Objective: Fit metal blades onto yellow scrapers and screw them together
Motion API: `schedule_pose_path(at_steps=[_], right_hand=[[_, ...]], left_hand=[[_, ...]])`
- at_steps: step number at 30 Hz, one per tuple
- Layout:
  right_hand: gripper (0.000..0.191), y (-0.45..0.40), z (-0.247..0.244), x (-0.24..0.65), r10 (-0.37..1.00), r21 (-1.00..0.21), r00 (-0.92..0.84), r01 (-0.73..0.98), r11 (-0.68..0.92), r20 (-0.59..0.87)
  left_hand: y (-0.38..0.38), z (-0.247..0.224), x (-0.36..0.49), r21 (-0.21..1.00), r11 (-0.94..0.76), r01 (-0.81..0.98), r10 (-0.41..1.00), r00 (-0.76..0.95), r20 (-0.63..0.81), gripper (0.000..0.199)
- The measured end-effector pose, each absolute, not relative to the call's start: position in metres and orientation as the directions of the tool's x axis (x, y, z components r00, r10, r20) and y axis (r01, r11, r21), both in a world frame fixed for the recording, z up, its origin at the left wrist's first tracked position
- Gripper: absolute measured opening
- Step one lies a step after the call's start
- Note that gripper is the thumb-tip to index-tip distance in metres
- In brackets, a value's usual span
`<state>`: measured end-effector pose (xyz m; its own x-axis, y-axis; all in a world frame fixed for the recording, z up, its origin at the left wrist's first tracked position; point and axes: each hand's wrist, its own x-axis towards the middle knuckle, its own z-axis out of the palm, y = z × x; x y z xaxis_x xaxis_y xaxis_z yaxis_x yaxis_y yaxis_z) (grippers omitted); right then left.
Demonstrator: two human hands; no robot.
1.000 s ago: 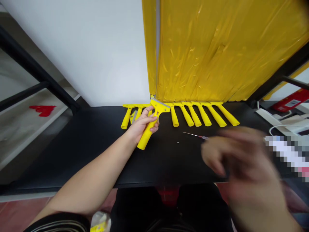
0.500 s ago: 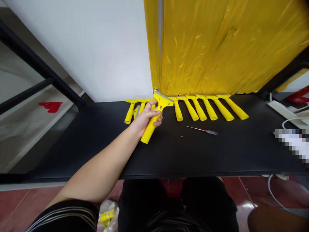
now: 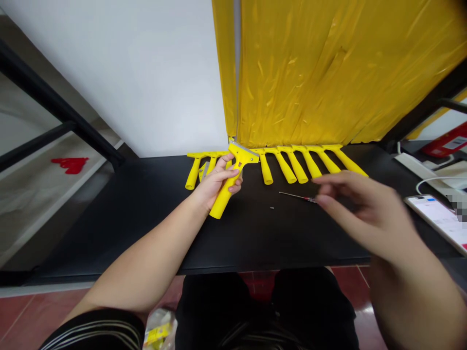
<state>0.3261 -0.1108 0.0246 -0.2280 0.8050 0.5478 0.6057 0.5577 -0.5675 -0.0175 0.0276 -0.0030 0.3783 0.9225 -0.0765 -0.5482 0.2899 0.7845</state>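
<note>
My left hand (image 3: 221,182) is closed round a yellow scraper (image 3: 223,197), whose wide head with a metal edge points up and away. My right hand (image 3: 359,206), slightly blurred, is over the handle end of a screwdriver (image 3: 297,196) on the black table (image 3: 233,243). Its thumb and forefinger are apart, and whether they touch the handle cannot be made out. A small screw (image 3: 272,208) lies left of the screwdriver. Several yellow scrapers (image 3: 285,167) are lined up along the back of the table, on both sides of the held one.
A phone (image 3: 438,216), a white power strip (image 3: 419,175) and a cable are on the right. Behind the table stand a white panel (image 3: 146,73) and yellow plastic sheeting (image 3: 310,73). Black frame bars (image 3: 44,87) slant on the left, near a red object (image 3: 71,165).
My right hand has come in from the right and now covers the screwdriver's handle. My left hand keeps its hold on the scraper. The view has shifted slightly.
</note>
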Motion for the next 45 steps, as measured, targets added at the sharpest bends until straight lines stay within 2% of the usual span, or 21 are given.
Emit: schedule_pose_path(at_steps=[2, 4, 7, 10, 13, 15, 17, 19, 22, 26, 30, 40, 45], right_hand=[[0.027, -0.061, -0.001, 0.328, 0.845, -0.436, -0.292, 0.754, 0.492, 0.449], [0.028, -0.033, -0.029, 0.338, 0.887, -0.246, -0.351, 0.87, 0.428, 0.301], [0.024, -0.025, -0.053, 0.351, 0.901, -0.182, -0.375, 0.891, 0.416, 0.218], [0.024, -0.026, -0.041, 0.345, 0.912, -0.236, -0.37, 0.883, 0.405, 0.178], [0.026, -0.006, -0.004, 0.327, 0.918, -0.393, -0.373, 0.831, 0.394, 0.132], [0.032, 0.017, 0.019, 0.314, 0.888, -0.431, -0.417, 0.776, 0.46, 0.196], [0.037, 0.041, 0.032, 0.301, 0.876, -0.48, -0.386, 0.733, 0.481, 0.289], [0.044, 0.059, 0.03, 0.289, 0.891, -0.583, -0.285, 0.678, 0.447, 0.353], [0.05, 0.07, 0.007, 0.274, 0.913, -0.755, -0.202, 0.514, 0.408, 0.356], [0.034, 0.065, -0.023, 0.264, 0.875, -0.712, -0.227, 0.511, 0.481, 0.428], [0.025, 0.062, -0.029, 0.266, 0.855, -0.7, -0.228, 0.496, 0.514, 0.466], [0.023, 0.058, -0.025, 0.268, 0.829, -0.642, -0.231, 0.539, 0.546, 0.51], [0.022, 0.056, -0.022, 0.268, 0.832, -0.651, -0.227, 0.532, 0.541, 0.506]], left_hand=[[0.029, -0.002, -0.019, 0.77, 0.307, -0.56, 0.919, 0.385, -0.087, 0.062], [0.029, -0.002, -0.02, 0.763, 0.312, -0.566, 0.916, 0.392, -0.084, 0.061], [0.029, -0.001, -0.021, 0.766, 0.307, -0.565, 0.915, 0.396, -0.075, 0.058], [0.028, -0.002, -0.021, 0.778, 0.295, -0.554, 0.92, 0.386, -0.074, 0.057], [0.029, -0.003, -0.021, 0.792, 0.289, -0.538, 0.919, 0.387, -0.072, 0.057], [0.03, -0.004, -0.021, 0.798, 0.286, -0.531, 0.918, 0.39, -0.069, 0.058], [0.031, -0.005, -0.022, 0.802, 0.279, -0.528, 0.92, 0.386, -0.066, 0.06], [0.031, -0.006, -0.023, 0.806, 0.275, -0.525, 0.923, 0.379, -0.068, 0.061], [0.032, -0.008, -0.023, 0.809, 0.276, -0.519, 0.926, 0.369, -0.08, 0.061], [0.033, -0.009, -0.024, 0.814, 0.272, -0.514, 0.935, 0.341, -0.096, 0.061], [0.035, -0.01, -0.025, 0.818, 0.253, -0.517, 0.945, 0.312, -0.095, 0.061], [0.037, -0.011, -0.027, 0.826, 0.242, -0.509, 0.948, 0.304, -0.09, 0.056], [0.038, -0.011, -0.026, 0.824, 0.254, -0.507, 0.941, 0.325, -0.091, 0.06]])
